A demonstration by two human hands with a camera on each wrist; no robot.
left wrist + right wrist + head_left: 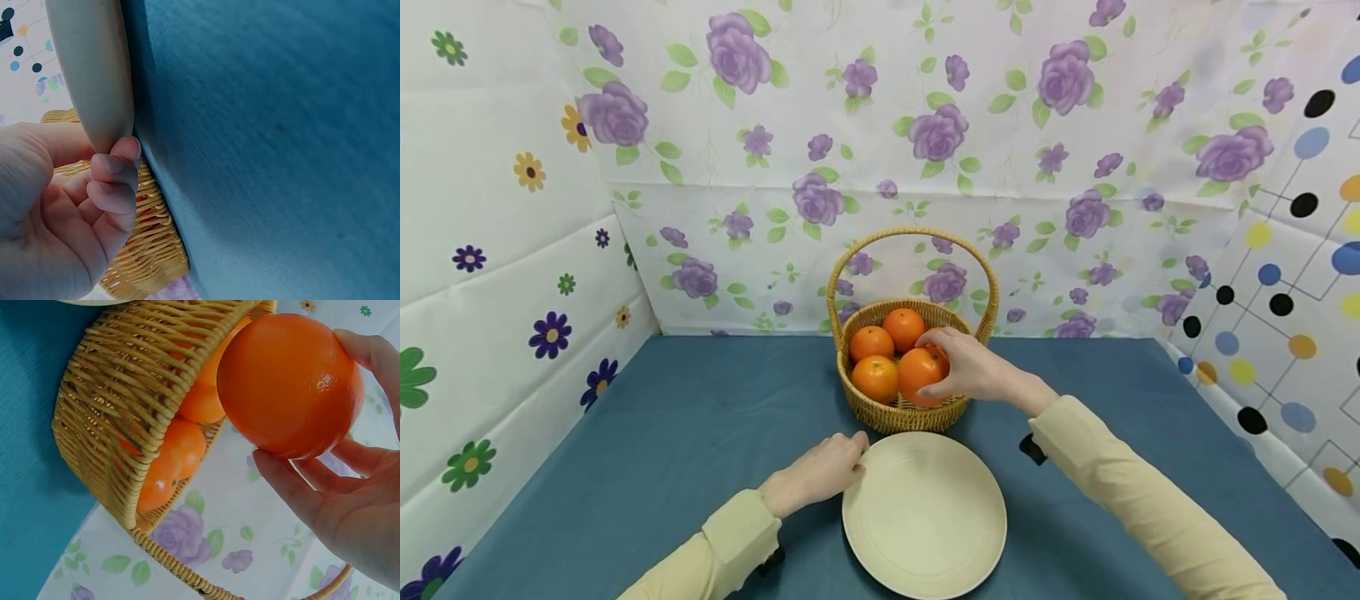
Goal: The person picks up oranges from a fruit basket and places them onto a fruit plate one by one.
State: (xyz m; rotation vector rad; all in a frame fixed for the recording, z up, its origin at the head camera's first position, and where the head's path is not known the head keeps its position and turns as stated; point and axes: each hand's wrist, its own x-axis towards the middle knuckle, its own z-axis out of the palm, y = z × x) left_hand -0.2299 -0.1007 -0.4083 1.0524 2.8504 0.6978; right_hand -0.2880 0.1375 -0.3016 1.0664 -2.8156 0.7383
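Observation:
My right hand [972,368] grips an orange [289,387] between thumb and fingers. In the right wrist view that orange stands clear of the basket rim, and in the head view it overlaps the basket's right side. Several more oranges [876,379] lie inside the wicker basket [891,417], partly hidden by the hand. With thumb and curled fingers, my left hand [820,471] pinches the left far rim of a cream plate [925,517]. The left wrist view shows the fingertips [127,149] under the plate's edge, close to the cloth.
A tall arched handle [913,232] rises over the basket, which stands just behind the plate. Blue cloth [700,417] covers the table. Behind it hangs a purple-flowered sheet [737,200], with patterned sheets at the left and right sides.

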